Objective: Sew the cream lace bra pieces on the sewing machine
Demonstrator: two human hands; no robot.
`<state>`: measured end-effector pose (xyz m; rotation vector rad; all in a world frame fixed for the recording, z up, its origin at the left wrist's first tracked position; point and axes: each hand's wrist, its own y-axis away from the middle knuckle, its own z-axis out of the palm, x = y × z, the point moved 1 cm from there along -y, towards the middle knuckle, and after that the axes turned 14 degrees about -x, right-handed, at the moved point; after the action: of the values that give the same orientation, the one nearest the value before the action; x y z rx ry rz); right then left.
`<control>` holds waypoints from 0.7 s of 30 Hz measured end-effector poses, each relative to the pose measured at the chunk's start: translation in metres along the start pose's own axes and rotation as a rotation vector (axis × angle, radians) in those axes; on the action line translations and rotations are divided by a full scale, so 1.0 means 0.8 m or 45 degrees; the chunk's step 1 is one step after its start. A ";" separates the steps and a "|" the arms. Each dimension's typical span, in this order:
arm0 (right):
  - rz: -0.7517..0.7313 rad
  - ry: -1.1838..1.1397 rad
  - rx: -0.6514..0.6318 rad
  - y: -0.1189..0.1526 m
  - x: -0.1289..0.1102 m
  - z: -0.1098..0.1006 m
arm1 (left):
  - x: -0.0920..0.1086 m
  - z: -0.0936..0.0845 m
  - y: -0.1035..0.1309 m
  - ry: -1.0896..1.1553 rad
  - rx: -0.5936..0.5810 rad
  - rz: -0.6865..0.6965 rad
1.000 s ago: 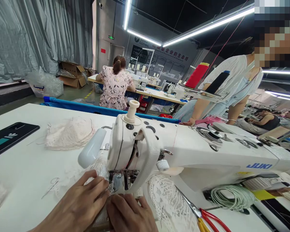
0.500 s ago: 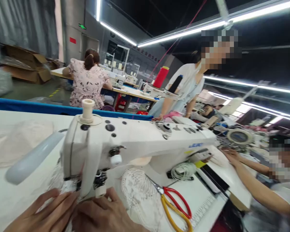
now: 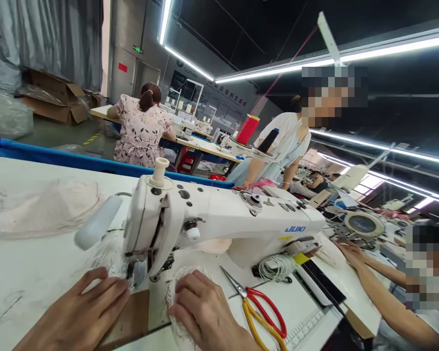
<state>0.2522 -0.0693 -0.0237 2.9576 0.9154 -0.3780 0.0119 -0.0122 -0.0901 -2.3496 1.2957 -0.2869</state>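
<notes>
Both my hands are down flat at the near edge of the white sewing table (image 3: pixel 29 273), one on each side of the needle. My left hand (image 3: pixel 84 312) lies palm-down with the fingers stretched out and slightly spread, fingertips touching the frilly white lace fabric (image 3: pixel 108 253) just left of the presser foot, and the heel of it rests by the brown cardboard piece (image 3: pixel 131 317) that sits right under the needle area. My right hand (image 3: pixel 205 312) is also open, fingers loosely together, pressing on another bit of white lace (image 3: pixel 177 287) just right of the foot; not pinching anything, just holding it flat. The white JUKI sewing machine (image 3: pixel 223 219) runs off toward the table's right side. Just beside my right hand lie the scissors with red and yellow handles (image 3: pixel 258 307), and a coil of pale green cord (image 3: pixel 276 265) sits under the machine arm. A pile of pale pink fabric (image 3: pixel 44 207) is over toward the far left edge, well apart from my hands.
</notes>
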 end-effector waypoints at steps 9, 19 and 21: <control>-0.257 -0.137 0.044 -0.044 0.002 0.013 | 0.001 0.004 -0.005 -0.026 0.049 0.017; -0.307 0.102 0.059 -0.055 0.006 0.013 | 0.006 -0.001 -0.011 -0.036 0.080 -0.001; -0.303 0.078 0.086 -0.055 0.006 0.015 | 0.006 -0.005 -0.012 -0.042 0.049 -0.005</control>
<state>0.2285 -0.0315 -0.0340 2.9415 1.2934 -0.3310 0.0199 -0.0127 -0.0820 -2.3150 1.2593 -0.2712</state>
